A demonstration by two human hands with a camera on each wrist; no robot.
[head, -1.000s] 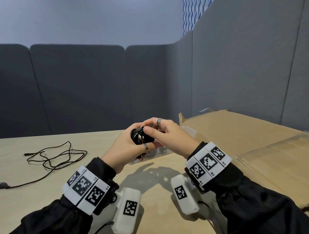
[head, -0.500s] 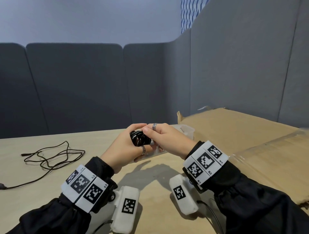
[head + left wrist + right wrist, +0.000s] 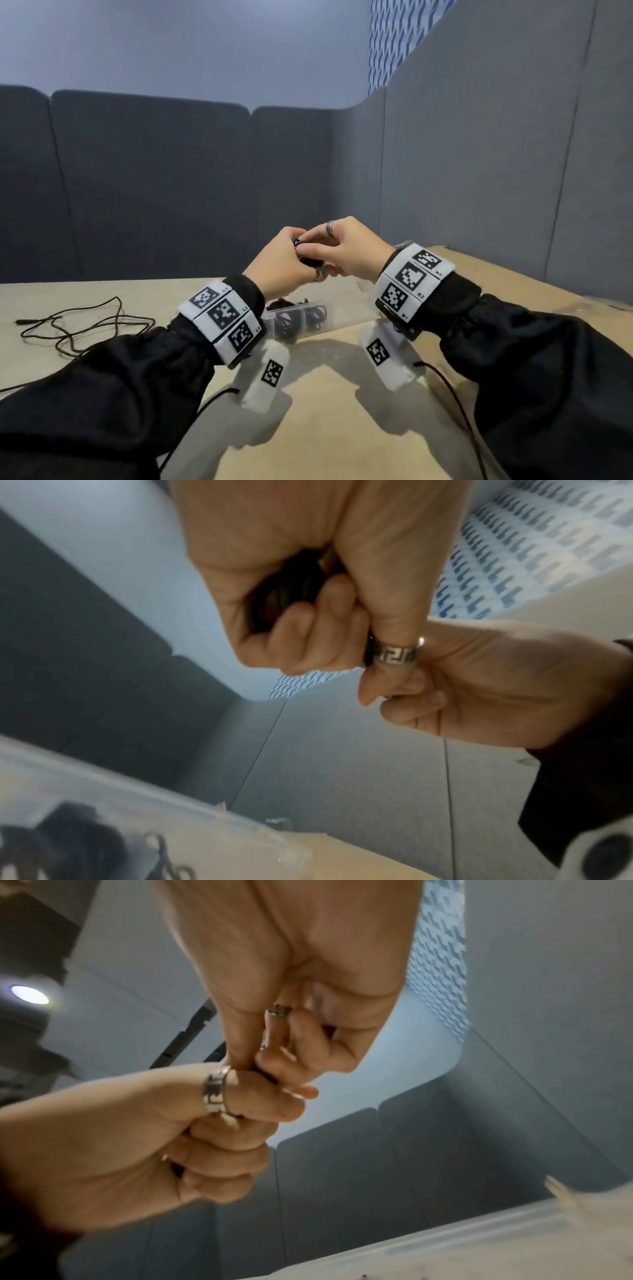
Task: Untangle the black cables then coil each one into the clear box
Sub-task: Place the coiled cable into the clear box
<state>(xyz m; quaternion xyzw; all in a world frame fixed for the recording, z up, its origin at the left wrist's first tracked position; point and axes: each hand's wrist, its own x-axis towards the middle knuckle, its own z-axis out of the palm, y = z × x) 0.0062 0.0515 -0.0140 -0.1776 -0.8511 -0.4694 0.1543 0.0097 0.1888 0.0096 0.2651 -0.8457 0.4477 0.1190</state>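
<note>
I have a small coiled black cable (image 3: 308, 255) bunched between both hands, raised above the worktop (image 3: 329, 394) and mostly hidden by fingers. My left hand (image 3: 279, 265) has its fingers curled round the bundle from the near side; the left wrist view shows the dark loops pressed into that palm. My right hand (image 3: 346, 251) closes on it from the right, thumb and fingertips pinching the top of the coil. So both hands grip the same cable, touching each other.

The relation that matters next, as I judge it: the clear box (image 3: 298, 320) lies directly below and slightly toward me from the bundle, between my two wrists. Its long axis runs left to right across the worktop, with dividers splitting it into compartments. Both hands look about equally near it; the left wrist sits just over its left end. The coil should go straight down into a free compartment, though I cannot tell from here which ones are free.

Counting: one cable in hand. Dark coils already sit in the box, at least two compartments' worth, possibly three; the blur stops me being sure. One loose black cable (image 3: 78, 325) lies sprawled on the worktop well to the left, uncoiled. A cardboard sheet (image 3: 513, 274) lies to the right.
</note>
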